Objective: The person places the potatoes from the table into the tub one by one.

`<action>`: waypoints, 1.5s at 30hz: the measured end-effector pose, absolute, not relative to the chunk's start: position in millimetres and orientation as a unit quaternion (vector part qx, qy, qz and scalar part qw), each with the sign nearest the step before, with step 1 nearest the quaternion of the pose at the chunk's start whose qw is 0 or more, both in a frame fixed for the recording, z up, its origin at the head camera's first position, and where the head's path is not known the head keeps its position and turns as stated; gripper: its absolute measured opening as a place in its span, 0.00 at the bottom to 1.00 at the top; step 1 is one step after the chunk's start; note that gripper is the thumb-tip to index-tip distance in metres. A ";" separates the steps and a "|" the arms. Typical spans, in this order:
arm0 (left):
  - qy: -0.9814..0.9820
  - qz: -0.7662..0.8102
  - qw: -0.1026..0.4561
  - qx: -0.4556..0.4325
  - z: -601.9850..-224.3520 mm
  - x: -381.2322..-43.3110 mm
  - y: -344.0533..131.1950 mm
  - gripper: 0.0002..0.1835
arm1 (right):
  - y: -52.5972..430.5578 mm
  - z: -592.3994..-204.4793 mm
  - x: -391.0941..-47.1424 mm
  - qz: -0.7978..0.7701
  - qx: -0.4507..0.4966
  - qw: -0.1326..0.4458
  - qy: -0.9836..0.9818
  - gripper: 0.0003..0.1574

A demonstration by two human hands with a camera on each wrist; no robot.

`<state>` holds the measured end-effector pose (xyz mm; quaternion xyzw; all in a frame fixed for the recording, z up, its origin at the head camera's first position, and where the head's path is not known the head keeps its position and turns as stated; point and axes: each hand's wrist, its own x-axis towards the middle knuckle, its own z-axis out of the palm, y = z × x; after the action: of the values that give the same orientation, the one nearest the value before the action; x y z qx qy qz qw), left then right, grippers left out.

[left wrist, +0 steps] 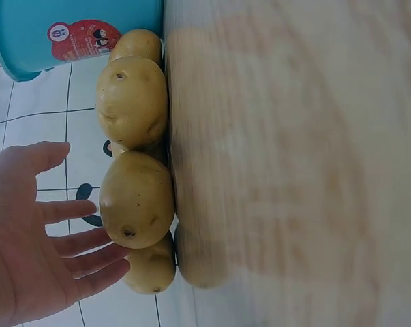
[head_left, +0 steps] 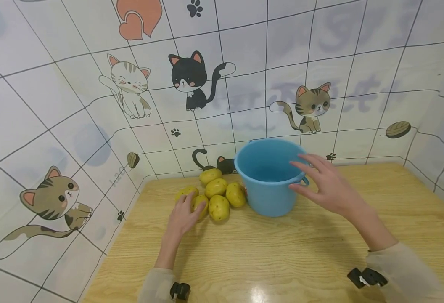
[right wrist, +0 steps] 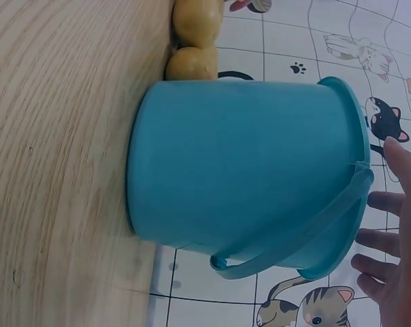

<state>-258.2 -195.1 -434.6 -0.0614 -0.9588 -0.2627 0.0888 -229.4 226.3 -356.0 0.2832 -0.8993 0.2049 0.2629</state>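
Note:
Several yellow potatoes lie clustered on the table, left of a blue bucket. My left hand is over the near-left potatoes with its fingers spread. In the left wrist view, those fingertips are right at one potato, with the palm facing it. The bucket stands upright, its mouth facing up and the visible inside bare. My right hand hovers at the bucket's right rim, fingers apart and holding nothing. The bucket's handle hangs down along its side in the right wrist view.
A wooden table carries everything and meets a wall covering printed with cats and grid lines at the back and left. A red label shows on the bucket's side, next to the potatoes.

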 end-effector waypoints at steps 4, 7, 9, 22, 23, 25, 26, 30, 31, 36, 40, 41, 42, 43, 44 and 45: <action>-0.960 -0.265 0.076 -0.056 -435.7 -259.3 -194.8 0.35 | 223.9 -359.2 -230.3 0.212 0.289 0.267 -0.895 0.38; -0.960 -0.265 0.068 -0.055 -436.0 -259.7 -194.6 0.34 | 223.1 -361.7 -230.8 0.219 0.289 0.266 -0.893 0.36; -0.960 -0.264 0.067 -0.057 -436.1 -259.9 -194.7 0.34 | 223.1 -363.4 -231.4 0.219 0.290 0.266 -0.893 0.34; -0.960 -0.271 0.049 -0.051 -436.4 -265.0 -199.2 0.38 | 223.3 -370.3 -233.8 0.227 0.289 0.269 -0.890 0.22; -0.960 -0.271 0.048 -0.054 -437.0 -265.6 -199.8 0.38 | 223.1 -370.7 -233.9 0.229 0.288 0.270 -0.890 0.22; -0.959 -0.273 0.044 -0.056 -438.3 -266.7 -200.8 0.39 | 222.8 -371.8 -234.1 0.230 0.285 0.271 -0.890 0.21; -0.959 -0.276 0.042 -0.055 -438.8 -266.9 -201.1 0.39 | 222.6 -372.4 -234.2 0.231 0.285 0.271 -0.890 0.21; -0.955 -0.290 0.043 -0.050 -439.9 -266.8 -201.7 0.40 | 222.0 -374.8 -235.6 0.236 0.285 0.272 -0.889 0.20; -0.953 -0.295 0.042 -0.047 -440.0 -266.5 -201.8 0.40 | 221.8 -375.3 -235.9 0.236 0.285 0.272 -0.888 0.19; -0.948 -0.312 0.048 -0.048 -439.9 -265.0 -202.3 0.40 | 221.5 -377.5 -235.8 0.246 0.282 0.274 -0.886 0.18; -0.944 -0.322 0.049 -0.047 -437.8 -263.8 -202.3 0.40 | 221.2 -378.7 -235.1 0.255 0.282 0.275 -0.883 0.18; -0.943 -0.325 0.050 -0.046 -436.9 -263.6 -202.3 0.40 | 221.0 -379.0 -235.0 0.256 0.282 0.276 -0.882 0.18; -0.943 -0.327 0.052 -0.045 -435.7 -263.2 -202.1 0.40 | 220.9 -379.3 -235.1 0.259 0.283 0.277 -0.881 0.17; -0.942 -0.329 0.054 -0.045 -434.5 -262.9 -201.9 0.40 | 220.8 -379.7 -235.2 0.261 0.284 0.278 -0.880 0.17; -0.940 -0.332 0.058 -0.046 -433.3 -262.7 -201.6 0.40 | 220.8 -380.1 -235.2 0.262 0.285 0.281 -0.878 0.17; -0.939 -0.335 0.062 -0.047 -432.1 -262.3 -201.3 0.40 | 220.8 -380.7 -235.5 0.263 0.286 0.283 -0.877 0.17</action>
<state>-262.3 -201.3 -432.1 -0.0470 -0.9392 -0.3345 0.0616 -235.5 220.8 -380.7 0.2861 -0.8768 0.2629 0.2834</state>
